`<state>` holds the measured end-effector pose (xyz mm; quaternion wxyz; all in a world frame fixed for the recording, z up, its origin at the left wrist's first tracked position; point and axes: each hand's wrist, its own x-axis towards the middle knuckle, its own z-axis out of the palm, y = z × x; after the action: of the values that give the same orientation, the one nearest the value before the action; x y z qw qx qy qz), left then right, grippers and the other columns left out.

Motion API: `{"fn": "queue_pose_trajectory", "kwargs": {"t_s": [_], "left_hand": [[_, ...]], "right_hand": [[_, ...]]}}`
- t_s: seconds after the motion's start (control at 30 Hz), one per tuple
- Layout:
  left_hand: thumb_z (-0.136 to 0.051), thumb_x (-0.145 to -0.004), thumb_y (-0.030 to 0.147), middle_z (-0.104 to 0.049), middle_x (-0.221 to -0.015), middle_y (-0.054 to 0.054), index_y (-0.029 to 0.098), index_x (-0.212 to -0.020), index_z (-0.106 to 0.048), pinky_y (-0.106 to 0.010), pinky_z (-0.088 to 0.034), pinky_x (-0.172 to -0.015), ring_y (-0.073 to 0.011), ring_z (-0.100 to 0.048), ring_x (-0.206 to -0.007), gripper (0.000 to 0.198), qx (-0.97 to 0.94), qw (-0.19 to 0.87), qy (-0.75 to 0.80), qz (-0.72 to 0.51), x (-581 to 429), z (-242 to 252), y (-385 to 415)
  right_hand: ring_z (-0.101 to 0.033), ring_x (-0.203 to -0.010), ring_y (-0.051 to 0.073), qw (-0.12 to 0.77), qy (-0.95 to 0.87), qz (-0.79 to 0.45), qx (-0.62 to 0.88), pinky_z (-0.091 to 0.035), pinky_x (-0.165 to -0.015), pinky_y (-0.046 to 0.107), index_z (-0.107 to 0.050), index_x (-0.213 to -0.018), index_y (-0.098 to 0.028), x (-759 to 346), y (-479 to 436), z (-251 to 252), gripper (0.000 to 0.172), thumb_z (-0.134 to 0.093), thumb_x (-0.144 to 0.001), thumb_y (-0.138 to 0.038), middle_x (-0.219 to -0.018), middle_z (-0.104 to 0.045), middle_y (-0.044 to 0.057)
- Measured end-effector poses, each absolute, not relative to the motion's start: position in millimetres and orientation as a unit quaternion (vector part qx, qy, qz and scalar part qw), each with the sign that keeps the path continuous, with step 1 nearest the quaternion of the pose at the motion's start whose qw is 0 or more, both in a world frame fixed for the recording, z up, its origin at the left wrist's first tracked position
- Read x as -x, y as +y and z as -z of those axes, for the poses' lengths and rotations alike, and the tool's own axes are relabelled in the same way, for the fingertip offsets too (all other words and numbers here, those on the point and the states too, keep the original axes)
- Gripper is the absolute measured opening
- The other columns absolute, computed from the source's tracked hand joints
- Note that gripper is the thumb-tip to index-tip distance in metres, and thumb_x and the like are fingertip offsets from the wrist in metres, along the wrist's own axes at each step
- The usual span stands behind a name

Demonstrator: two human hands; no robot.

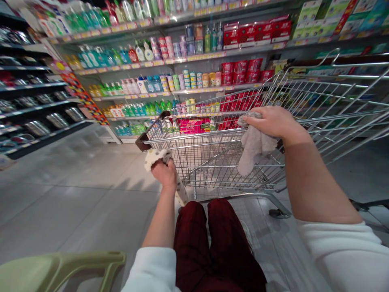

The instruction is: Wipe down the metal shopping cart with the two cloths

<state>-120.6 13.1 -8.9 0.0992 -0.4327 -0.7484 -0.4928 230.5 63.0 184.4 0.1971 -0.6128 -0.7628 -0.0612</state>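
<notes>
A wire shopping cart (212, 154) stands right in front of me, its brown handle bar (146, 140) tilted toward the left. My left hand (164, 172) is closed on a white spotted cloth (156, 156) at the cart's near left corner; the cloth's tail hangs below my wrist. My right hand (273, 121) presses a grey cloth (252, 150) against the cart's top rim, fingers curled over it, and the cloth drapes down inside the basket. My dark red trousers (212, 243) show below.
Shelves of bottles, jars and red boxes (188, 77) run behind the cart. Dark shelves with metal pots (36, 105) stand at the left. A pale green plastic chair back (60, 269) sits at the lower left. Grey tiled floor (75, 194) spreads to the left.
</notes>
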Motion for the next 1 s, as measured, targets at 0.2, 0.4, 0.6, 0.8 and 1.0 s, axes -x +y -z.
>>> {"fn": "queue_pose_trajectory", "kwargs": {"t_s": [0.2,0.4,0.6,0.8,1.0], "left_hand": [[-0.056,-0.074,0.034,-0.071,-0.114,-0.018,0.015,-0.098,-0.074,-0.049,-0.036,-0.114,-0.0357,-0.057,-0.125,0.036,0.473,0.082,-0.760,0.438,118.6,38.3,-1.3],[-0.052,-0.075,0.035,-0.071,-0.112,-0.020,0.010,-0.108,-0.072,-0.048,-0.044,-0.106,-0.0359,-0.062,-0.116,0.046,0.401,0.098,-0.784,0.464,142.8,24.2,-3.4],[-0.055,-0.074,0.031,-0.071,-0.112,-0.017,0.014,-0.103,-0.072,-0.045,-0.045,-0.106,-0.0338,-0.061,-0.118,0.037,0.432,0.088,-0.760,0.478,152.4,4.9,14.1],[-0.060,-0.072,0.030,-0.072,-0.098,-0.014,0.018,-0.088,-0.073,-0.047,-0.048,-0.101,-0.0333,-0.064,-0.110,0.024,0.448,0.053,-0.758,0.470,148.6,37.2,8.8],[-0.055,-0.071,0.029,-0.071,-0.105,-0.013,0.017,-0.099,-0.072,-0.045,-0.047,-0.102,-0.0311,-0.063,-0.110,0.035,0.392,0.097,-0.754,0.518,170.5,15.0,4.1]], "right_hand": [[-0.065,-0.109,0.036,0.188,-0.764,0.061,0.614,-0.049,-0.092,0.052,-0.074,-0.107,-0.032,-228.7,61.4,-186.4,0.055,-0.043,-0.085,-0.072,-0.111,-0.073,0.008],[-0.063,-0.112,0.036,0.153,-0.768,0.079,0.617,-0.047,-0.090,0.046,-0.070,-0.116,-0.019,-224.7,54.6,-189.8,0.062,-0.039,-0.091,-0.066,-0.119,-0.070,0.018],[-0.064,-0.108,0.034,0.165,-0.763,0.085,0.619,-0.047,-0.087,0.044,-0.069,-0.119,-0.019,-225.2,56.0,-188.7,0.065,-0.039,-0.089,-0.068,-0.122,-0.070,0.017],[-0.065,-0.105,0.033,0.163,-0.763,0.086,0.619,-0.049,-0.087,0.046,-0.071,-0.114,-0.027,-227.6,60.0,-186.7,0.061,-0.039,-0.088,-0.071,-0.116,-0.072,0.011],[-0.065,-0.108,0.034,0.166,-0.763,0.087,0.618,-0.049,-0.089,0.049,-0.071,-0.115,-0.028,-226.5,59.9,-186.5,0.059,-0.039,-0.088,-0.069,-0.117,-0.072,0.011]]}}
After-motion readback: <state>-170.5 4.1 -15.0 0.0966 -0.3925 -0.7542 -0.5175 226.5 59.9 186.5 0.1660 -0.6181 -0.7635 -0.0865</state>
